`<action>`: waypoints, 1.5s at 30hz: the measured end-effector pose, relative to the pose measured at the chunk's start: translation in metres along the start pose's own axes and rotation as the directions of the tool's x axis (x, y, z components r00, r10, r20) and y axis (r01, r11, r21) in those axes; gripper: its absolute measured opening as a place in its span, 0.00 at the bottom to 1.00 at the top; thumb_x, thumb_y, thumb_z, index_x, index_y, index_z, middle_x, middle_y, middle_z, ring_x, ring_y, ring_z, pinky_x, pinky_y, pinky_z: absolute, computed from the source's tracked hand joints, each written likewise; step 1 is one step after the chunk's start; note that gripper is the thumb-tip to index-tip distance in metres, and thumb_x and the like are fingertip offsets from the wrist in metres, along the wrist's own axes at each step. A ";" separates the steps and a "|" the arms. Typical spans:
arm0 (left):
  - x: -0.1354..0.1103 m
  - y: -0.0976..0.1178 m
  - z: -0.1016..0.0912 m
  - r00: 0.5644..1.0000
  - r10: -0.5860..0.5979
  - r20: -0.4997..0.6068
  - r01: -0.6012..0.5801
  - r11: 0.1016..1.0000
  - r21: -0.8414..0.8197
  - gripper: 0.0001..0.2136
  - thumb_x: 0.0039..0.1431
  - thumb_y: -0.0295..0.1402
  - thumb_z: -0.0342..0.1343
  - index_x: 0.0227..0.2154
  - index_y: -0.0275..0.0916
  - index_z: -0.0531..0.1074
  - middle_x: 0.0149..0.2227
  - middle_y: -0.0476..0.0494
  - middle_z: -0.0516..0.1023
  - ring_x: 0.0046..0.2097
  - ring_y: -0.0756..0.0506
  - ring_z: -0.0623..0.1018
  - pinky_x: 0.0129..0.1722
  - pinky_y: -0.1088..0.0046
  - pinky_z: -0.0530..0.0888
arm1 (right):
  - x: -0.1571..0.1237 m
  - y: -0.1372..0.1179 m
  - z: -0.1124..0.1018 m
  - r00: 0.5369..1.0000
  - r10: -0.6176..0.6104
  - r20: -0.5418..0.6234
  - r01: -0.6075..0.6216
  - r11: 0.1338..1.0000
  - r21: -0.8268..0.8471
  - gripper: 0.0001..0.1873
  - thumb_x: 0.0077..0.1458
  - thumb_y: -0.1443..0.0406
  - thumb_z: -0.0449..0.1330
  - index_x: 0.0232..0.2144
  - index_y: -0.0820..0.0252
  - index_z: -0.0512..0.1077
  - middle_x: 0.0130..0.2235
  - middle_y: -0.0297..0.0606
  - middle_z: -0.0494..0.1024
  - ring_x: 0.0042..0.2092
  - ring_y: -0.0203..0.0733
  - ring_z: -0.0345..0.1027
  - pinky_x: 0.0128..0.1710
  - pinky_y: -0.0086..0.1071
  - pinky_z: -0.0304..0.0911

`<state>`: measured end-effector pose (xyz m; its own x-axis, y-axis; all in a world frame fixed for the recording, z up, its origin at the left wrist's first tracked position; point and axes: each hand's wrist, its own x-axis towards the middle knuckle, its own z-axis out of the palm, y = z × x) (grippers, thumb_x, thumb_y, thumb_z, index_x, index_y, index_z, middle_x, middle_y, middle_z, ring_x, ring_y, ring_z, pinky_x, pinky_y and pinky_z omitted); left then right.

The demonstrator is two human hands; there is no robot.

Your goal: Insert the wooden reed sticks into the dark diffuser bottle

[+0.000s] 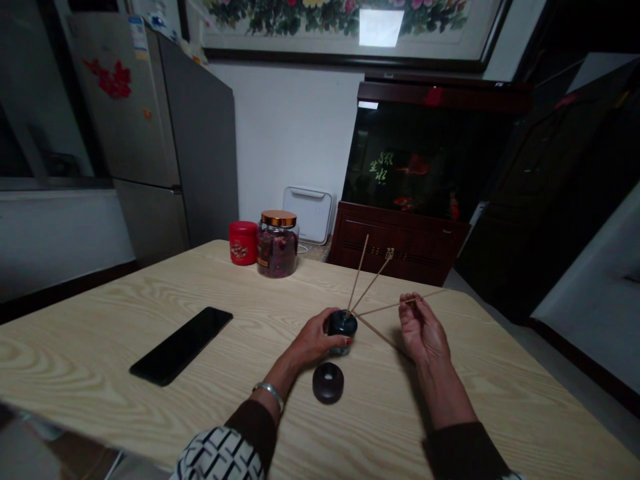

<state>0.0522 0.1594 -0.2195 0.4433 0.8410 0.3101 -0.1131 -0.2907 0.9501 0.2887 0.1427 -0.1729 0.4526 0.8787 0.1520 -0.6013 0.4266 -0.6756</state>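
Left hand (315, 340) clenched around a squat dark bottle (343, 325) at centre frame, fingers curled across its side and hiding part of the body. Surface glossy, either glass or glazed ceramic; hard to say in this low light. Four thin wooden sticks (370, 287) fan out from its mouth: two toward upper right, one right, one lower right.

Right hand (423, 327) raised and turned on edge, thumb and fingertips (413, 300) pinching the rightward stick. Silver bangle (270, 393) on left wrist. Brown knit sleeves (253, 427) run off the bottom edge, with a black-and-white patterned garment (217, 457) over the left one.

Dark round ring (328, 383) with pale centre lies just below the bottle on a light wood-grain table (100, 353). Black smartphone (181, 345) lies flat at left. Far edge: red tin (243, 243) beside a glass jar (277, 243) of dried rosebuds, copper lid. Behind: steel fridge (200, 133) upper left; dim aquarium (425, 160) on a wooden cabinet (395, 243); framed floral painting (340, 20), cut off by top edge.
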 end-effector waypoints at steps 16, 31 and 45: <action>-0.002 -0.003 -0.002 1.000 -0.010 -0.024 0.011 1.000 0.014 0.30 0.41 0.34 0.69 0.50 0.35 0.69 0.43 0.39 0.75 0.45 0.42 0.74 0.46 0.67 0.69 | -0.017 0.004 0.023 0.995 -0.090 0.036 0.091 0.995 -0.039 0.12 0.43 0.69 0.69 0.33 0.62 0.73 0.33 0.35 0.79 0.37 0.36 0.76 0.36 0.26 0.74; -0.001 -0.004 -0.002 0.999 -0.009 -0.048 0.008 1.000 -0.014 0.31 0.39 0.34 0.70 0.49 0.36 0.70 0.41 0.42 0.75 0.42 0.45 0.73 0.42 0.70 0.69 | -0.044 -0.004 0.073 0.879 -0.380 0.287 0.474 0.757 -0.450 0.11 0.53 0.59 0.64 0.36 0.61 0.72 0.35 0.37 0.76 0.37 0.41 0.75 0.33 0.33 0.73; -0.002 -0.004 -0.002 0.998 0.010 -0.055 -0.011 1.000 -0.022 0.29 0.39 0.33 0.69 0.49 0.37 0.71 0.42 0.41 0.75 0.43 0.44 0.73 0.43 0.70 0.69 | -0.041 0.025 0.067 0.888 -0.097 0.448 0.408 0.615 -0.675 0.17 0.54 0.52 0.60 0.36 0.60 0.73 0.35 0.39 0.77 0.35 0.40 0.70 0.28 0.28 0.65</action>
<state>0.0500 0.1599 -0.2238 0.3925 0.8620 0.3209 -0.1380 -0.2898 0.9471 0.2112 0.1320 -0.1479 0.1652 0.8353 0.5243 0.2590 0.4762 -0.8403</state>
